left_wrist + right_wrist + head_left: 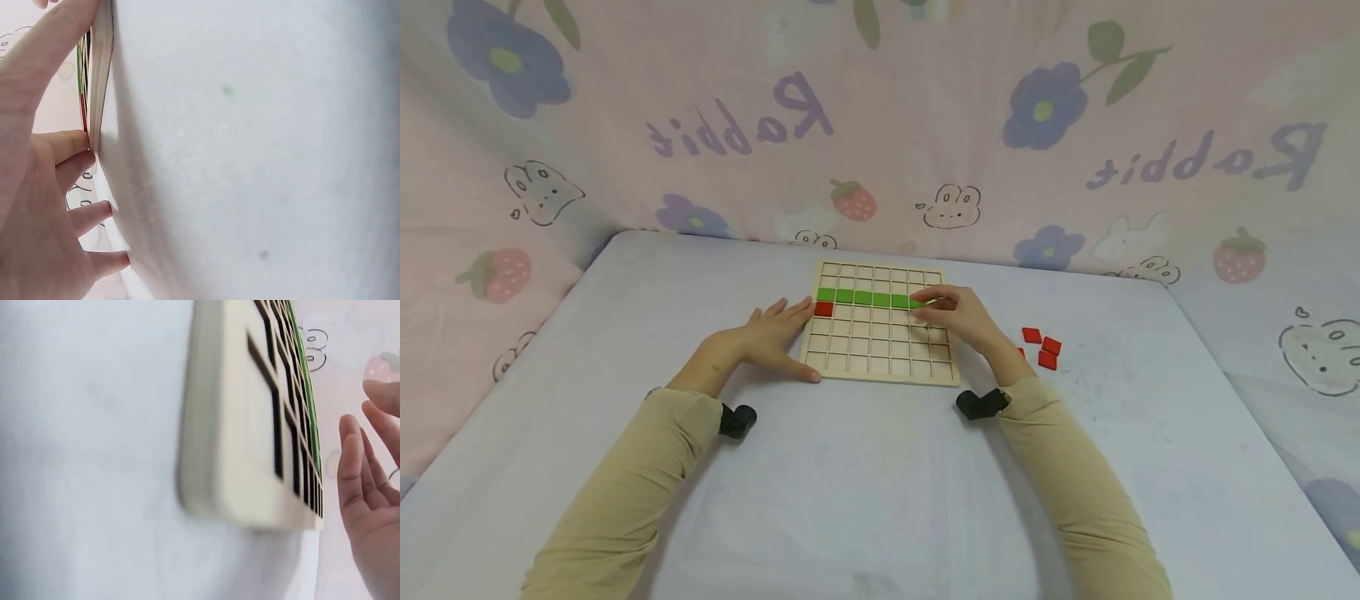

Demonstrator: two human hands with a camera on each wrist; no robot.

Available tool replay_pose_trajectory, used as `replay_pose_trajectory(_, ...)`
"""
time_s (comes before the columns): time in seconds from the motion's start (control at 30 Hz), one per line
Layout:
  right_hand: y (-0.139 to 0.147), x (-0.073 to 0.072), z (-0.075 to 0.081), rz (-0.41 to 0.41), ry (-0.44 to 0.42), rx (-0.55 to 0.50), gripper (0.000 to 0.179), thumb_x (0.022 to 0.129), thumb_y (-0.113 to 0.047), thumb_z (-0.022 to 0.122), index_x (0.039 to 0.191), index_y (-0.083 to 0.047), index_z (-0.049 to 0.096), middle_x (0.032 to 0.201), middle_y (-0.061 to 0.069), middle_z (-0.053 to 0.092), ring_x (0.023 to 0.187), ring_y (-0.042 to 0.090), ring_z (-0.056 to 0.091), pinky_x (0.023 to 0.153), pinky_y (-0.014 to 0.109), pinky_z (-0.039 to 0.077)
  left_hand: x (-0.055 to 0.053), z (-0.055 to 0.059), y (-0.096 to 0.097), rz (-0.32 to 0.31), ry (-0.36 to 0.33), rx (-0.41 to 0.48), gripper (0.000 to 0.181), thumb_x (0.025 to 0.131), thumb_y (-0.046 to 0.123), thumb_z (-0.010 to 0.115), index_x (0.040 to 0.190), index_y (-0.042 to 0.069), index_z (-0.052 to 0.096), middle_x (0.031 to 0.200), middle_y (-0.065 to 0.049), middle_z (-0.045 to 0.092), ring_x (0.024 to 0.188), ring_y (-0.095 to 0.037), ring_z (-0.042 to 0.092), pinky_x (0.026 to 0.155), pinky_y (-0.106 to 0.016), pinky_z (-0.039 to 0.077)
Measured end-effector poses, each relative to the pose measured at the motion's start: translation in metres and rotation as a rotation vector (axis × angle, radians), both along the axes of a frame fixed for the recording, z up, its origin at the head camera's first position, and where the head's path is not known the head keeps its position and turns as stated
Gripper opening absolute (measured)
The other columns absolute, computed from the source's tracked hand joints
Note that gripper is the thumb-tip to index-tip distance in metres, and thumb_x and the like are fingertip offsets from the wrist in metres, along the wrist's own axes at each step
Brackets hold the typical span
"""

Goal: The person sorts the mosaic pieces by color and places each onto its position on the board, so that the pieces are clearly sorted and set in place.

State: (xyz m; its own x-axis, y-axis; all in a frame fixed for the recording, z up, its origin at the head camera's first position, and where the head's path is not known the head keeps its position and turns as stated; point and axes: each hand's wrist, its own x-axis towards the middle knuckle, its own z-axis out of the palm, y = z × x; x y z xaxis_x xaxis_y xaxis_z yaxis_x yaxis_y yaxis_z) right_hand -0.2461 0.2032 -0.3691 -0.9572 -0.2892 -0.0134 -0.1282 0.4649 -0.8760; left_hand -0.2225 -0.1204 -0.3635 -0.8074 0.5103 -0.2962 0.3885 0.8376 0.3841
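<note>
Against the wooden board (878, 346), your left hand (766, 340) is splayed, probably steadying it; your right hand (967, 318) has fingertips apart by the green tiles (863, 298).

Right hand (958, 315) half-hides the rightmost green tile (917, 305), its wrist (1004, 358) covers most of one red tile (1022, 353), and the board (262, 500)'s cut off up top in the right wrist view.
</note>
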Motion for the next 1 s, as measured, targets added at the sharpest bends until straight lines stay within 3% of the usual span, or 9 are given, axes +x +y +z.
replay_pose_trajectory(0.3,0.018,0.002,0.002,-0.036,-0.014,0.039,0.039,0.088,-0.023,0.070,0.123,-0.008,0.064,0.118,0.014,0.067,0.099,0.018,0.065,0.094,0.037,0.046,0.001,0.001,0.000,0.005,-0.009,0.004,0.118,0.073,0.061,0.073,0.154,0.004,0.008,0.162,-0.011,0.002,0.146,-0.043,-0.003,0.113,-0.067,0.001)
replay_pose_trajectory(0.47,0.026,0.005,0.007,-0.055,-0.032,0.059,0.040,0.089,-0.024,0.069,0.125,-0.007,0.063,0.126,0.014,0.063,0.096,0.011,0.063,0.089,0.033,0.046,0.001,0.001,-0.001,0.004,-0.009,0.006,0.118,0.074,0.060,0.073,0.154,0.004,0.008,0.162,-0.012,0.002,0.146,-0.044,-0.003,0.112,-0.068,0.001)
replay_pose_trajectory(0.87,0.051,0.007,0.000,-0.113,-0.014,0.082,0.042,0.087,-0.031,0.070,0.124,-0.012,0.064,0.117,0.011,0.067,0.094,0.007,0.063,0.088,0.033,0.044,0.001,0.000,0.000,0.000,0.002,0.005,0.118,0.074,0.060,0.073,0.154,0.004,0.007,0.162,-0.012,0.003,0.146,-0.044,-0.003,0.113,-0.067,0.001)
replay_pose_trajectory(1.0,0.058,0.009,0.001,-0.118,-0.011,0.092,0.043,0.087,-0.031,0.070,0.125,-0.010,0.063,0.124,0.010,0.064,0.093,0.004,0.062,0.088,0.031,0.044,0.001,0.001,0.000,0.001,-0.001,0.009,0.118,0.074,0.060,0.073,0.154,0.004,0.007,0.162,-0.012,0.003,0.146,-0.044,-0.003,0.113,-0.068,0.001)
